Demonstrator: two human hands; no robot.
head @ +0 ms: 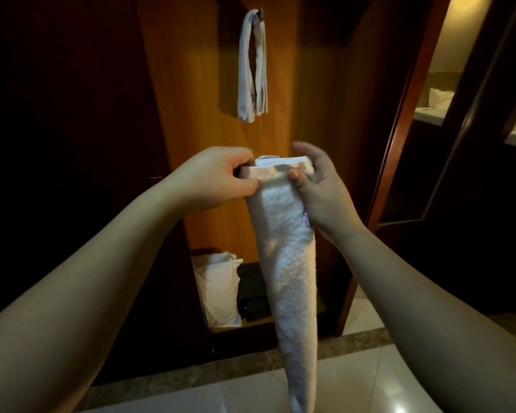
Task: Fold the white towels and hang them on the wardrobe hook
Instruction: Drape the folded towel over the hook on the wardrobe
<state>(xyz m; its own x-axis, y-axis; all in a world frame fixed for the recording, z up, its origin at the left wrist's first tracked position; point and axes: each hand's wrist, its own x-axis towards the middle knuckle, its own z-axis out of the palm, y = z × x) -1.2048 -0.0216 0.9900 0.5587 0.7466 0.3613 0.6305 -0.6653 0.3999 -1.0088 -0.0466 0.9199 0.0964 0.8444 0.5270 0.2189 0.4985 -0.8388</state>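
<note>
A white towel (289,263), folded lengthwise into a narrow strip, hangs down in front of me. My left hand (212,177) pinches its top left corner. My right hand (319,189) grips the top right edge, thumb on the front of the hem and fingers behind. Higher up, another folded white towel (252,67) hangs from the wardrobe hook (261,13) on the wooden back panel (191,99).
A white pillow or bag (221,290) stands on the wardrobe's bottom shelf beside a dark box (255,296). A wooden door frame (399,120) rises at the right, with a lit room beyond. Pale floor tiles (355,389) lie below.
</note>
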